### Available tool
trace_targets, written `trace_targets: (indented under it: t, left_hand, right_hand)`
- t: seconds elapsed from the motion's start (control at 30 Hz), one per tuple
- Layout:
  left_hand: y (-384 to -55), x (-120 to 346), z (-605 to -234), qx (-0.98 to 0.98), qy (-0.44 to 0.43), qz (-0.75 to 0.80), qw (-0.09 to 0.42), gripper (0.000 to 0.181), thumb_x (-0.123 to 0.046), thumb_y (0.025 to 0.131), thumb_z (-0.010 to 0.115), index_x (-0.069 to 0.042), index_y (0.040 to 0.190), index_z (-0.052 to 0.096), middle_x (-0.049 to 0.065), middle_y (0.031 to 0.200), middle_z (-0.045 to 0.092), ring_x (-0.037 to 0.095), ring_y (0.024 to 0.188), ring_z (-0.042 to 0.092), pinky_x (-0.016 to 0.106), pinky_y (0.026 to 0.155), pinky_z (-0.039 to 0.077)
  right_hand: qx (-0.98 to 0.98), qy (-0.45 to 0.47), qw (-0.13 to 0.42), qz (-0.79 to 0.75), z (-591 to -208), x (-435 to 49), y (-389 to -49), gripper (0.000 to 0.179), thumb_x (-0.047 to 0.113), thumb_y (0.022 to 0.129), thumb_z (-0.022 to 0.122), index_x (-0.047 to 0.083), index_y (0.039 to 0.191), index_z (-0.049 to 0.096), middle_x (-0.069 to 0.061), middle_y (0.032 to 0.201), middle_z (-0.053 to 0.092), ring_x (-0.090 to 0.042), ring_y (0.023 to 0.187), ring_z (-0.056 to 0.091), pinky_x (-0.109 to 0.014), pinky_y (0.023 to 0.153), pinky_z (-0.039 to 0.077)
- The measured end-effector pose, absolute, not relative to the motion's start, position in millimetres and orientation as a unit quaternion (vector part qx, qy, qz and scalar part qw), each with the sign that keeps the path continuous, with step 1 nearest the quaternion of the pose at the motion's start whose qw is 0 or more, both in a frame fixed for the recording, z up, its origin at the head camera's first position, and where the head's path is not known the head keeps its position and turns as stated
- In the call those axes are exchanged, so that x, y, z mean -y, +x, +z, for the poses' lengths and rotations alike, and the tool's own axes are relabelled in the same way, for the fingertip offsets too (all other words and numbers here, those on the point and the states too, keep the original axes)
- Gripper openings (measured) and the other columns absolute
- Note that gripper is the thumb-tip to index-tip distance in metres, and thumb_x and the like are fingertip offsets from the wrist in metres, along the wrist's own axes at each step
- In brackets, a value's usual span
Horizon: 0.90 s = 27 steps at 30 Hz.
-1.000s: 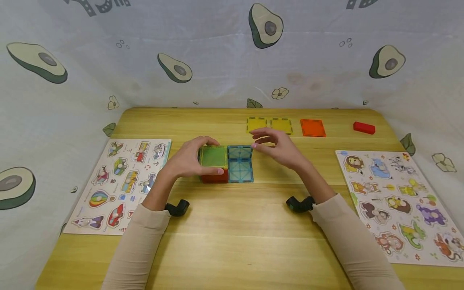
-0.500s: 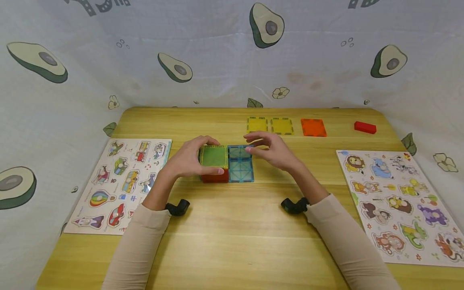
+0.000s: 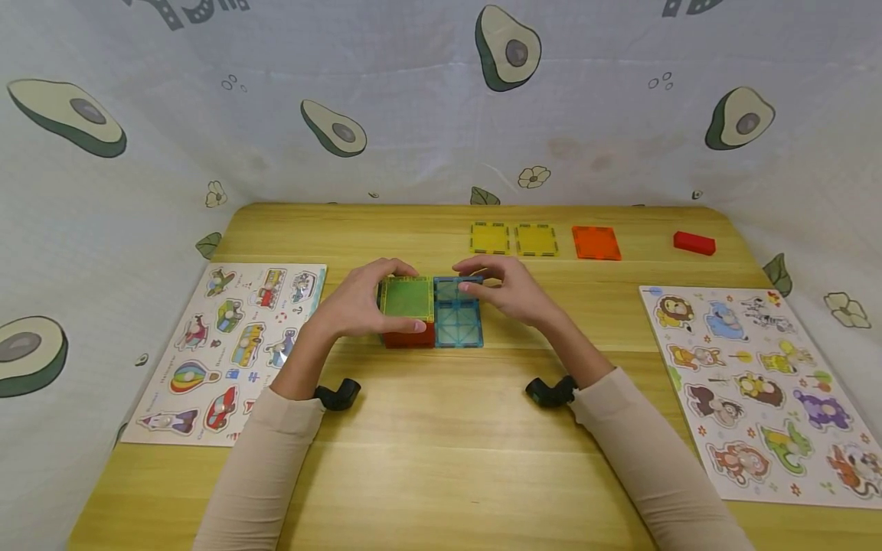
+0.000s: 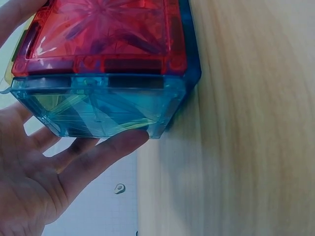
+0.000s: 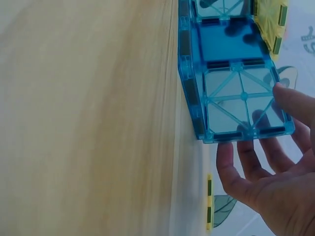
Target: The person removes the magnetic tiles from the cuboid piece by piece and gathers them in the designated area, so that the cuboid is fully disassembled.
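Observation:
A cube of clear magnetic tiles (image 3: 406, 297) stands mid-table, with a yellow-edged top, a red front and a blue side. My left hand (image 3: 354, 302) grips it from the left, thumb on the red front and fingers behind. In the left wrist view its index finger lies along the blue side wall (image 4: 98, 108). A flat blue magnetic tile (image 3: 458, 327) adjoins the cube on the right. At its back edge stands another blue magnetic tile (image 5: 243, 98), upright. My right hand (image 3: 513, 291) pinches this upright tile, thumb in front and fingers behind.
Two yellow tiles (image 3: 536, 239), an orange tile (image 3: 596, 242) and a red block (image 3: 694, 242) lie along the back of the table. Picture puzzle boards lie on the left (image 3: 251, 302) and right (image 3: 697, 301). A patterned cloth (image 3: 427, 99) hangs behind.
My right hand has moved left, from the upright blue tile's right edge to around its face. The left hand and the cube have stayed put.

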<state>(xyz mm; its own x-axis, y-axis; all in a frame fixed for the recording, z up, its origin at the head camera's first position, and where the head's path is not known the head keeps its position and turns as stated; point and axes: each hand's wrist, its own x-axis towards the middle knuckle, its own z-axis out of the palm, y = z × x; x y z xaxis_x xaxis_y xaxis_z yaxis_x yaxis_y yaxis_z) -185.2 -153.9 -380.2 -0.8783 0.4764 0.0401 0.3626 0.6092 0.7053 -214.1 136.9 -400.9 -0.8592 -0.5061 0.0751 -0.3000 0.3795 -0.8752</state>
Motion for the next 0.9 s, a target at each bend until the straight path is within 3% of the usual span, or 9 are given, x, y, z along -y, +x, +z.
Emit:
trace_targets:
  t: [0.37,0.7,0.9]
  left_hand:
    - [-184,153,-378,-0.892,0.234,0.378,0.084,0.075,-0.053,0.072,0.089,-0.027,0.136,0.059,-0.003,0.131,0.062,0.021,0.108,0.058,0.041,0.088,0.053]
    - [-183,155,-376,-0.893,0.230,0.378,0.085,0.074,-0.052,0.070,0.090,-0.027,0.133,0.059,-0.001,0.128,0.062,0.022,0.109,0.057,0.040,0.087,0.053]
    - [-183,156,-376,-0.892,0.236,0.373,0.096,0.075,-0.054,0.069,0.090,-0.028,0.132,0.059,-0.001,0.132,0.060,0.022,0.115,0.056,0.042,0.092,0.052]
  right_hand:
    - [-0.847,-0.230,0.088,-0.471,-399,-131,-211,0.027,0.019,0.101,0.068,0.013,0.126,0.074,-0.008,0.131,0.070,-0.026,0.116,0.064,-0.049,0.096,0.056]
    - [-0.860,-0.154,0.029,-0.486,-384,-158,-215,0.031,0.022,0.101,0.068,0.010,0.129,0.070,-0.011,0.129,0.070,-0.031,0.125,0.064,-0.052,0.105,0.051]
    - [-0.862,-0.144,0.028,-0.485,-382,-167,-216,0.034,0.019,0.100,0.069,0.014,0.134,0.067,-0.011,0.121,0.069,-0.030,0.114,0.069,-0.040,0.088,0.060]
